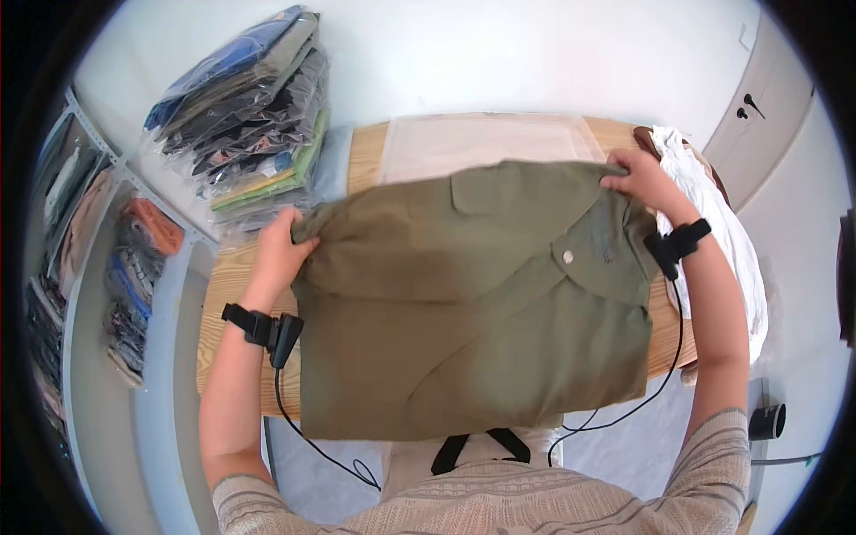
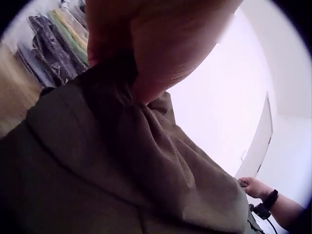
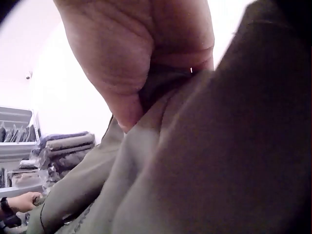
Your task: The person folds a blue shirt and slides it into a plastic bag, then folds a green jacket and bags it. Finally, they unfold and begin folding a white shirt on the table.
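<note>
An olive-green garment (image 1: 383, 330) with a stitched flap and a pale round button (image 1: 568, 257) hangs spread out between my two hands, over the front of the wooden table. My left hand (image 1: 283, 250) pinches its upper left corner, and the cloth bunches into creases under the thumb. At the upper right corner my right hand (image 1: 646, 183) grips the edge between thumb and fingers. The left wrist view shows folds of the garment (image 2: 161, 156) falling from the left hand (image 2: 161, 44). Close up in the right wrist view, the right hand (image 3: 122, 53) holds gathered cloth (image 3: 195, 156).
Bagged folded clothes (image 1: 259, 116) stand in a tall stack at the table's back left. A translucent sheet (image 1: 481, 143) lies behind the garment. White cloth (image 1: 713, 214) drapes over the right side of the wooden table (image 1: 232, 330). Shelves (image 1: 143, 294) with more packed clothes line the left.
</note>
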Action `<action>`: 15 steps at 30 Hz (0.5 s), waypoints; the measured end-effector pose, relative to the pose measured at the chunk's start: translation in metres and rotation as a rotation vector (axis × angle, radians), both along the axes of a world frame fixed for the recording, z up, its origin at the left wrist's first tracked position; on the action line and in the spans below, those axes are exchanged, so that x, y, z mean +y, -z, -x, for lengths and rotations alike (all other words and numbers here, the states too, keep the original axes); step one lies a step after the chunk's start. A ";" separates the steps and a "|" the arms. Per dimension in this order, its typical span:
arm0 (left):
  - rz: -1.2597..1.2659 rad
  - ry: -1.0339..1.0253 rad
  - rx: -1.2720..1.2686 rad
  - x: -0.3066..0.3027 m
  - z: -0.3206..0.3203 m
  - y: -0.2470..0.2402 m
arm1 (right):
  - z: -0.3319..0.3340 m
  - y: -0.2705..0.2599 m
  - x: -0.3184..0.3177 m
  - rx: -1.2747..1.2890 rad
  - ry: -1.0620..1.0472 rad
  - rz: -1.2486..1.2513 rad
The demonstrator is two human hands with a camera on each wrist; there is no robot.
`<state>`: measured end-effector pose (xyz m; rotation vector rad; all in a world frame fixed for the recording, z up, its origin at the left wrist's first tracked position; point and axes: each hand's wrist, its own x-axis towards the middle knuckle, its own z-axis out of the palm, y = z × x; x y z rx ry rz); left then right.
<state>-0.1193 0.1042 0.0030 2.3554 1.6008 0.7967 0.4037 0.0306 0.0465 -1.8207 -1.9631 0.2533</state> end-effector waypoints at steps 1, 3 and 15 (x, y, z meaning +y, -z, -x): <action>-0.088 -0.020 0.026 0.004 -0.009 -0.006 | -0.009 -0.005 0.005 -0.022 0.036 -0.007; -0.159 0.020 0.014 0.015 -0.022 -0.009 | -0.022 -0.008 0.017 0.003 0.080 0.010; -0.310 0.227 0.186 0.009 -0.051 -0.012 | -0.038 0.037 0.009 0.033 0.121 -0.171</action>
